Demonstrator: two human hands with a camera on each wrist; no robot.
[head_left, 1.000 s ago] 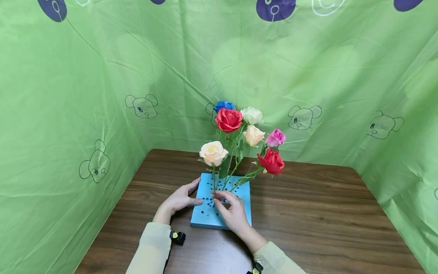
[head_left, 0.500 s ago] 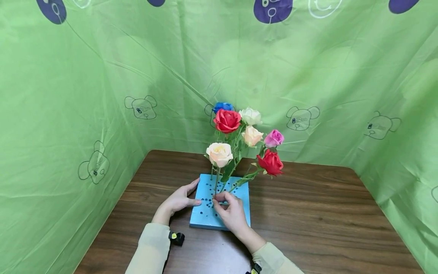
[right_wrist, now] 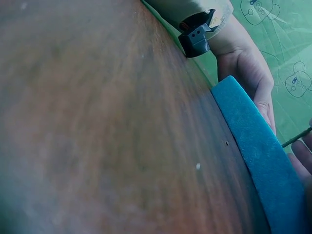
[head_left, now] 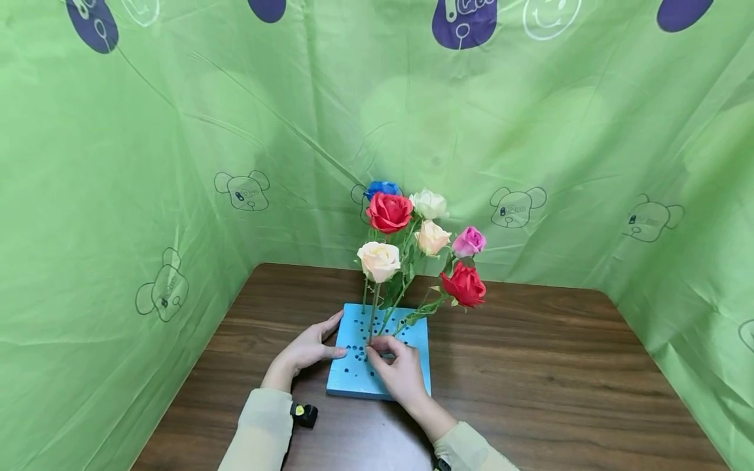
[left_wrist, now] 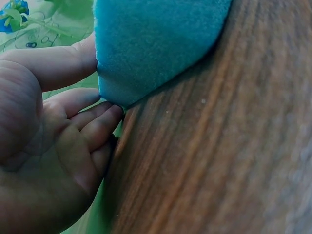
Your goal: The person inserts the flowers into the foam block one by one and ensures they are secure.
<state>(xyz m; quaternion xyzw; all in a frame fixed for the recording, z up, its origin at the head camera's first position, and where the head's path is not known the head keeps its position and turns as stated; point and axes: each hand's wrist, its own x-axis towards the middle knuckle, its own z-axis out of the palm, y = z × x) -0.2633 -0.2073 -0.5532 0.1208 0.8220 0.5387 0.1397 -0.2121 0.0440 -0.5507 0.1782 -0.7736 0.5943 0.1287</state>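
Observation:
My right hand [head_left: 397, 369] pinches the lower stem of a cream rose [head_left: 379, 261] between thumb and forefinger, close over the blue foam block [head_left: 344, 386]. The rose stands nearly upright. At the block's left side my left hand [head_left: 307, 347] holds it, thumb on top; in the left wrist view its bent fingers [left_wrist: 100, 126] meet the block's lower edge. From the right wrist, the green stem [right_wrist: 296, 138] shows between the right fingers [right_wrist: 303, 155] at the frame's edge. The stem's lower end is hidden behind the fingers.
Several roses stand in the block: blue [head_left: 381, 189], red [head_left: 389, 212], white [head_left: 429, 204], peach [head_left: 432, 237], pink [head_left: 469, 242] and a leaning red rose [head_left: 464, 285]. Many holes dot its top. Green cloth [head_left: 283, 131] hangs behind the brown wooden table [head_left: 530, 366].
The cream rose has shifted right and its stem now tilts slightly rightward. My right hand has moved slightly toward me on the block with it. My left hand stays at the block's side.

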